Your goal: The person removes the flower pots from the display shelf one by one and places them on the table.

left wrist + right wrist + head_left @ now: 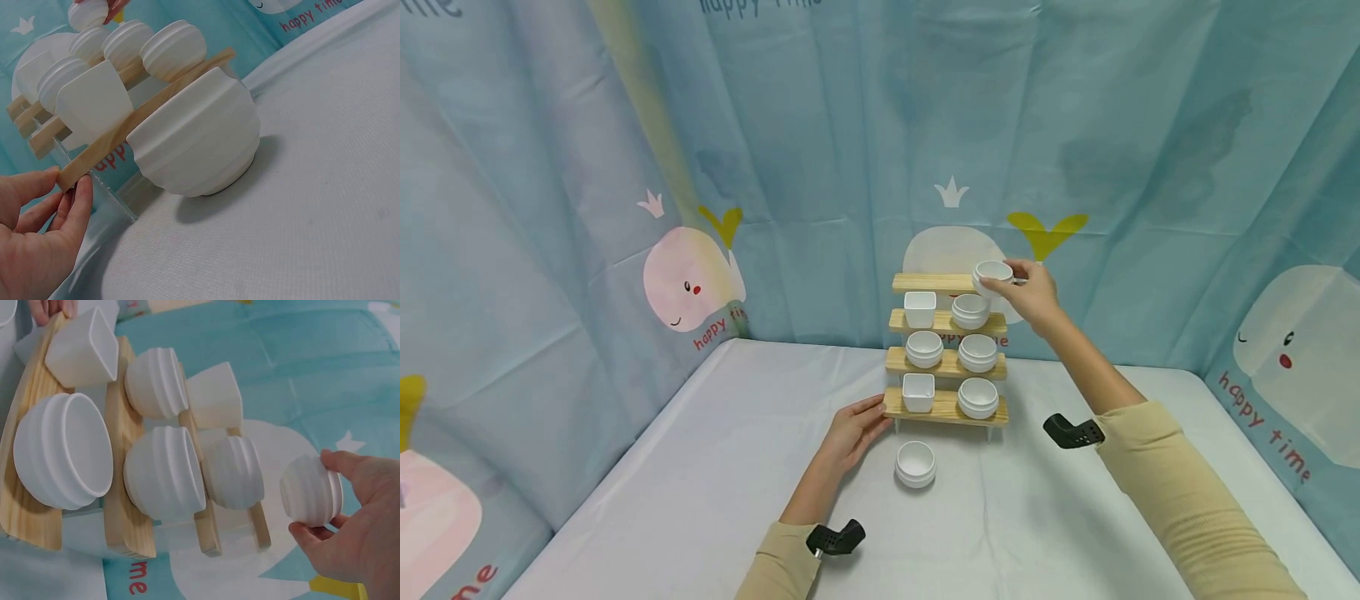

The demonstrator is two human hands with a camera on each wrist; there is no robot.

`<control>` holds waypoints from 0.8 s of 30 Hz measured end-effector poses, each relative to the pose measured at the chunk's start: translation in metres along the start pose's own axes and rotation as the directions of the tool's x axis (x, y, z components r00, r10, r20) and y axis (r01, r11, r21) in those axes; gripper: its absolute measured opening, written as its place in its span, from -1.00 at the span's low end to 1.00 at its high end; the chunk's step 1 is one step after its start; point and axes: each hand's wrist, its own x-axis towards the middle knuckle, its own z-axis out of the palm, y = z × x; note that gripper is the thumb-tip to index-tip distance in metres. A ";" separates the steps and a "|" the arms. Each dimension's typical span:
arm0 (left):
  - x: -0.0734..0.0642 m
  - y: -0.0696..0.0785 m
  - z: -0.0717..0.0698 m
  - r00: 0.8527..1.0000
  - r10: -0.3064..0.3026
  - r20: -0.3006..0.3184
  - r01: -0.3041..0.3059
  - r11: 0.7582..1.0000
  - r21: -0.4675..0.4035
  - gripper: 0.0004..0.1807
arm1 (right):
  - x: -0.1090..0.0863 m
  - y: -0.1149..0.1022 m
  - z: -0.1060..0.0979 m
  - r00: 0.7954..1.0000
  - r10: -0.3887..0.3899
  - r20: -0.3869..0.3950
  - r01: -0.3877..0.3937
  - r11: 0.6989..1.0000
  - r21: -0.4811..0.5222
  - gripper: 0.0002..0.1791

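Observation:
My right hand [1032, 293] pinches a small round white bowl [307, 490] by its sides, at the right end of the top step of a tiered wooden stand [946, 407]. In the left wrist view, my left hand [47, 234] grips the left end of the lowest wooden step between thumb and fingers. The three lower steps each bear two white vessels. A square white cup [918, 392] and a round bowl [978, 398] sit on the lowest one. Another ribbed round bowl [200, 134] stands on the white cloth in front of the stand.
A white cloth covers the table [700, 467]. Behind and at both sides hangs a blue curtain [820, 167] printed with whales, close behind the stand. Clear legs [989, 434] hold up the steps. A black wrist camera mount [1073, 432] sits at the right sleeve.

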 end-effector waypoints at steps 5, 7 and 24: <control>0.001 -0.001 0.000 1.000 0.006 0.009 -0.006 1.000 0.002 -0.53 | -0.004 0.002 -0.001 1.000 0.003 -0.003 -0.003 1.000 0.010 -0.20; 0.001 -0.001 -0.001 1.000 0.006 0.010 -0.006 1.000 0.000 -0.53 | -0.006 0.003 -0.002 1.000 0.006 -0.003 -0.006 1.000 0.009 -0.20; 0.001 -0.002 -0.001 1.000 0.006 0.007 -0.005 1.000 -0.004 -0.54 | -0.024 0.003 -0.003 1.000 0.008 0.016 -0.008 1.000 0.013 -0.20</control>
